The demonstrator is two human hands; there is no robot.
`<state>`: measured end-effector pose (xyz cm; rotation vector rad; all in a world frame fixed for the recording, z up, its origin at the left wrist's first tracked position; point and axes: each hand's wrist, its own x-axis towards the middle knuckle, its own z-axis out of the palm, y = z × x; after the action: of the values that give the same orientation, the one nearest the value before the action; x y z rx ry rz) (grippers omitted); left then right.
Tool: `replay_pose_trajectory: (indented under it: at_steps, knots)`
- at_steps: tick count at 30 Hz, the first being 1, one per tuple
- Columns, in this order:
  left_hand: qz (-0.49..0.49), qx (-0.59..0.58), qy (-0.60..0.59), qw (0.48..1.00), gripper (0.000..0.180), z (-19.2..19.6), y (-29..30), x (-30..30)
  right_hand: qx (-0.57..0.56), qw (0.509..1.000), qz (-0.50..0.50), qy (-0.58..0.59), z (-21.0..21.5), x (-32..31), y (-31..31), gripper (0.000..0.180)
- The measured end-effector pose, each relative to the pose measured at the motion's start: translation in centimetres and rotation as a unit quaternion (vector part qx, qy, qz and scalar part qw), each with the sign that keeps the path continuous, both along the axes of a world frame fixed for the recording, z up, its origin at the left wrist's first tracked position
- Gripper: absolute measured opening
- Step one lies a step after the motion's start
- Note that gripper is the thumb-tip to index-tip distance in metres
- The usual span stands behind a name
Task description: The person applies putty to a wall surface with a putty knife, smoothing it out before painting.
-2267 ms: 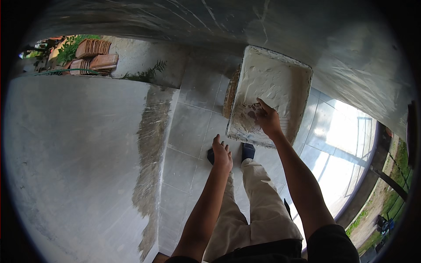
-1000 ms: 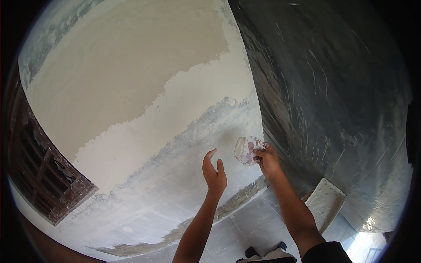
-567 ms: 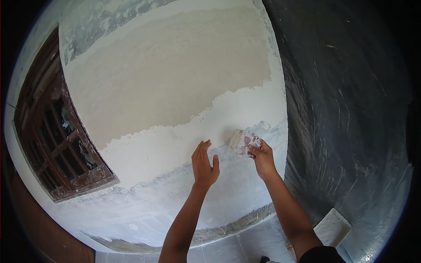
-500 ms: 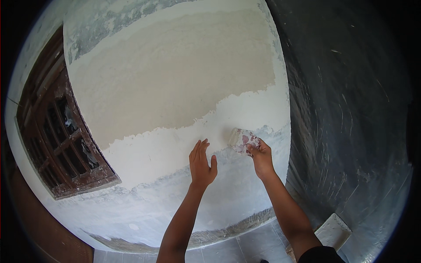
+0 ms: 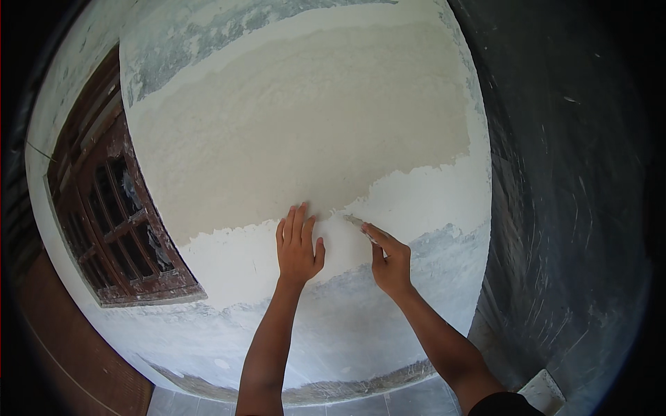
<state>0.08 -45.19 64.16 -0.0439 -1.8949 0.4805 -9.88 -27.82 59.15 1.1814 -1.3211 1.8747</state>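
A plaster-caked putty scraper [image 5: 355,221] is pinched in my right hand [image 5: 393,262]. It now shows almost edge-on, its front edge at the wall on the white band, close under the ragged lower edge of the beige putty patch [image 5: 305,132]. To the left of it, my left hand [image 5: 298,249] is open and holds nothing. Its outstretched fingertips lie at or just off the wall where beige meets the white putty band [image 5: 232,260]; contact is hard to tell. Bare grey wall [image 5: 347,305] runs below the band.
A brown wooden window [image 5: 128,239] with dark panes is set in the wall on the left. On the right stands a dark, scratched wall [image 5: 576,173]. A whitish tray [image 5: 543,393] sits at the lower right, near the grey tiled floor [image 5: 409,401].
My right hand has moved left and turned the scraper from face-on to edge-on against the wall. My left hand has risen slightly leftward. The view has shifted, showing less of the tray.
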Motion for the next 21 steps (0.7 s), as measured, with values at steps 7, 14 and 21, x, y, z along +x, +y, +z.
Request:
replay_pose_trajectory:
  at_steps: [7,14,21]
  knots:
    - [0.006,-0.077,-0.008,0.997,0.040,2.3,-3.9,-1.4,0.000,0.980,-0.151,0.133,0.7,0.1,-2.3,0.054]
    - [-0.017,-0.168,0.022,0.985,0.039,1.6,-6.4,-2.0,0.033,0.943,-0.276,0.181,-1.1,-0.2,-5.8,0.054]
    - [-0.060,-0.147,0.014,0.987,0.037,1.6,-6.3,-2.0,0.014,0.899,-0.390,0.201,-3.6,-1.1,-11.3,0.048]
